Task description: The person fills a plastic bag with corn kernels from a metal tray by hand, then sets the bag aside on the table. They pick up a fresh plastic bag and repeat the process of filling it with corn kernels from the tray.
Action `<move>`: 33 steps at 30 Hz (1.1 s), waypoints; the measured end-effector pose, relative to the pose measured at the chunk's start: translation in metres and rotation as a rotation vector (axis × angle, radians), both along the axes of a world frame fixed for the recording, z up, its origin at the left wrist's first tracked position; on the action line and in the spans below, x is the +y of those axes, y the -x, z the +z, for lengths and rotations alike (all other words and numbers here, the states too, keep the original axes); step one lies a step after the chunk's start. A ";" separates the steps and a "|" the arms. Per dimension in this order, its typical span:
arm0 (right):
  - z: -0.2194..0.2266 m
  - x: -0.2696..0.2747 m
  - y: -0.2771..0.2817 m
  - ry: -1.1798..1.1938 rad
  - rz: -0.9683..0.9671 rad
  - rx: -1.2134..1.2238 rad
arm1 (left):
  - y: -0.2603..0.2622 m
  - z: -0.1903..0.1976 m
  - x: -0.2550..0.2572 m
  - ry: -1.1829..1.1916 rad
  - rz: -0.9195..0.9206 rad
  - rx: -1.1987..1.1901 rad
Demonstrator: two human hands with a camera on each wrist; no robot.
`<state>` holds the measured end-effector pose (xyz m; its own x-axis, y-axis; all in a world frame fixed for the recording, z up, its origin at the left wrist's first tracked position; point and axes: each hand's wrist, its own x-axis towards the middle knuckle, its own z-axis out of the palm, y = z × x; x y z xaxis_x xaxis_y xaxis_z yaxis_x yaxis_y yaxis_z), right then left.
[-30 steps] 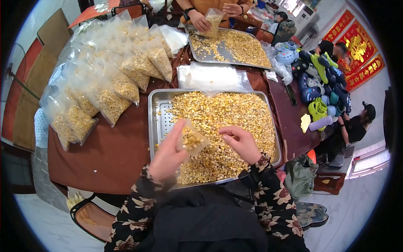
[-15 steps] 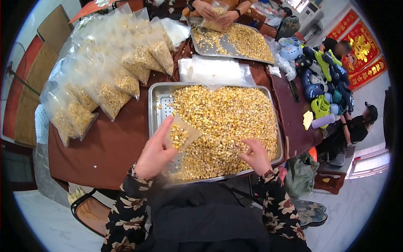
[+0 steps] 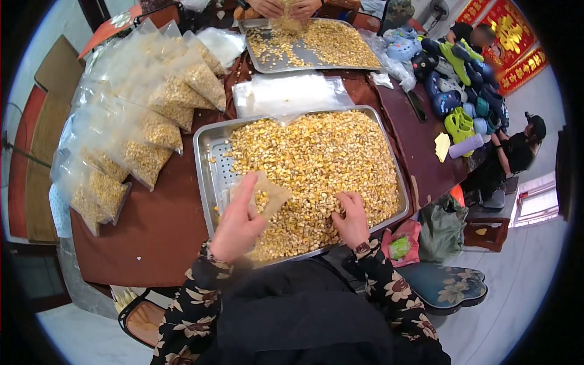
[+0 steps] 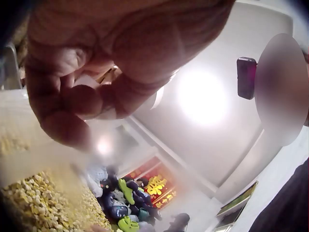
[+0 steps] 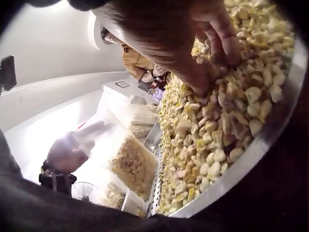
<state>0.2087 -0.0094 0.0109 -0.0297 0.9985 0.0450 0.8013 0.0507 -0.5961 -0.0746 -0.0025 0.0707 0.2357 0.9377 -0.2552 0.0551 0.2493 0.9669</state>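
Note:
Between the two hands lies a metal tray heaped with yellow and cream corn kernels. My left hand pinches a clear plastic bag over the tray's left part. Some kernels are inside that bag; in the right wrist view the bag hangs tilted, its lower part filled. My right hand reaches into the heap near the front right. Seen from the right wrist, its bent fingers and thumb close in on kernels, the tips partly sunk among them.
Many filled bags stand on the brown cloth at left. Flat plastic bags lie behind the tray. Farther back, another person's hands work over a second tray. Clogs, a phone and a purple bottle are at right.
My right hand has moved away from the bag, down into the kernels on the right. The left hand has shifted slightly left and lower with the bag. The head view has tilted.

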 end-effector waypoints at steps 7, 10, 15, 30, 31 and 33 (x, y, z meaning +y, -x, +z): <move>0.002 0.033 0.002 -0.073 0.008 0.125 | -0.028 -0.023 0.009 -0.389 -0.060 0.325; 0.020 0.041 0.009 0.358 -0.109 0.515 | -0.033 -0.023 0.011 -0.392 -0.065 0.336; 0.064 0.054 0.042 0.467 0.063 0.724 | -0.039 -0.024 0.011 -0.408 -0.057 0.373; 0.102 0.071 0.085 0.347 0.294 0.330 | -0.036 -0.022 0.010 -0.297 -0.027 0.273; 0.101 0.079 0.083 0.341 0.295 0.329 | -0.034 -0.022 0.009 -0.361 -0.028 0.322; 0.088 0.098 0.077 0.180 0.363 0.193 | -0.030 -0.021 0.007 -0.435 -0.034 0.373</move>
